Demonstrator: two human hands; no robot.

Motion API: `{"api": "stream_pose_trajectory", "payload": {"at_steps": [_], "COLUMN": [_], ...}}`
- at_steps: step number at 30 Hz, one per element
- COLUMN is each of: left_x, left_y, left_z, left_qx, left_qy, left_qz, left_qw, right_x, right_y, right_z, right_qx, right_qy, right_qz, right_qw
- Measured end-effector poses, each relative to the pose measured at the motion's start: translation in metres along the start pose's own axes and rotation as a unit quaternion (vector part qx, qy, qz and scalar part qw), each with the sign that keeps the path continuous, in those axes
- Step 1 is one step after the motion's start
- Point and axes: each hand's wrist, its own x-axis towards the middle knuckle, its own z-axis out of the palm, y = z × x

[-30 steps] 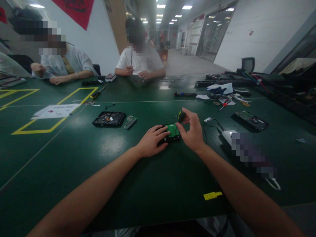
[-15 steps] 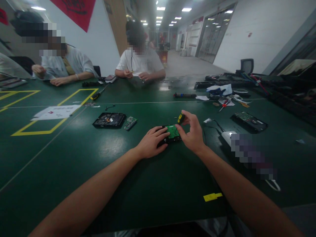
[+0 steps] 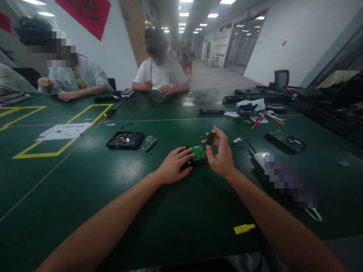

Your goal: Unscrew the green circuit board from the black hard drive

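Left hand (image 3: 173,166) flat, fingers spread, pressing down on black hard drive with green circuit board (image 3: 197,154), lying on dark green table (image 3: 159,211) near its middle, well in from the near edge. Right hand (image 3: 220,155) pinched around small yellow-and-black screwdriver (image 3: 210,136), held tilted just above the drive's far right corner. Opened black drive casing (image 3: 125,139) and loose small green board (image 3: 149,143) further left.

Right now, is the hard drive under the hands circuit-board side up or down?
Up: the hard drive shows its green circuit board facing upward.
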Motion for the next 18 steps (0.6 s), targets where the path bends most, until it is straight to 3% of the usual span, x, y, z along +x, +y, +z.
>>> {"api": "stream_pose_trajectory", "payload": {"at_steps": [18], "left_x": [0.0005], "left_y": [-0.0027], "left_z": [0.0025], "left_qx": [-0.005], "left_qy": [-0.007], "left_qz": [-0.005], "left_qw": [1.0], "right_x": [0.002], "right_y": [0.0015], "right_z": [-0.0028], "right_qx": [-0.022], "right_qy": [0.037], "right_qz": [-0.015], "right_qw": [0.999]}}
